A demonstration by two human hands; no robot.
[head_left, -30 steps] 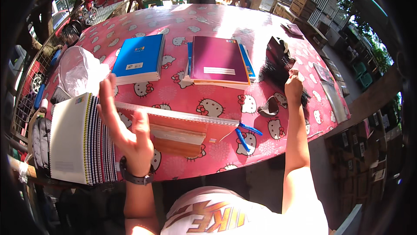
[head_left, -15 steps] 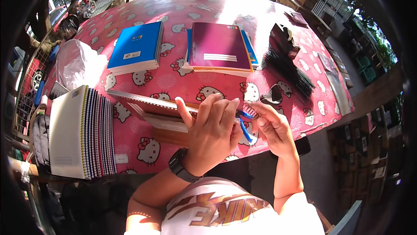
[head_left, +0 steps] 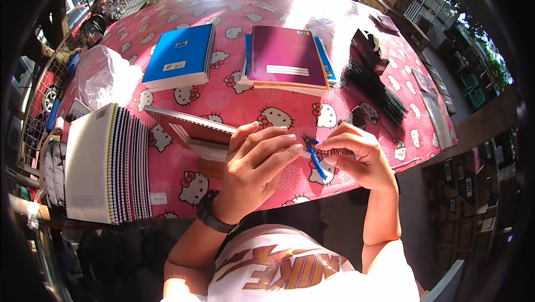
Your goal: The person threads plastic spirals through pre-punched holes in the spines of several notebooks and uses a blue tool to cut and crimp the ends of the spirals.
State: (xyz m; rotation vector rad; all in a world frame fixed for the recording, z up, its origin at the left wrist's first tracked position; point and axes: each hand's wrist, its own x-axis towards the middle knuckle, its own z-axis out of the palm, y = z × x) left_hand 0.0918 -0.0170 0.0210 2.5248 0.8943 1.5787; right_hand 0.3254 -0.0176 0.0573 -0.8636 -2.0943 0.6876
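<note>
My left hand (head_left: 259,160) is closed on a brown-covered notebook (head_left: 192,127), held tilted above the table with its row of punched edge holes facing up. In my right hand (head_left: 362,157), thumb and fingers pinch a short, dark spiral binding coil (head_left: 337,151) at the notebook's right end. Whether the coil is threaded into the holes cannot be made out. Blue-handled pliers (head_left: 317,163) show between my hands, their dark head beside the coil. My left fingers hide part of the notebook.
Spiral notebooks (head_left: 89,162) stack at left, near a clear plastic bag (head_left: 103,76). Farther back stand a blue-covered stack (head_left: 181,51) and a purple-topped stack (head_left: 287,54). Black binding coils (head_left: 376,98) lie at right, by a dark box (head_left: 370,51). A patterned pink cloth (head_left: 234,107) covers the table.
My left hand has shifted a little left and down with the notebook. My right hand has moved slightly right, and the coil now lies level between its fingertips. More of the pliers shows.
</note>
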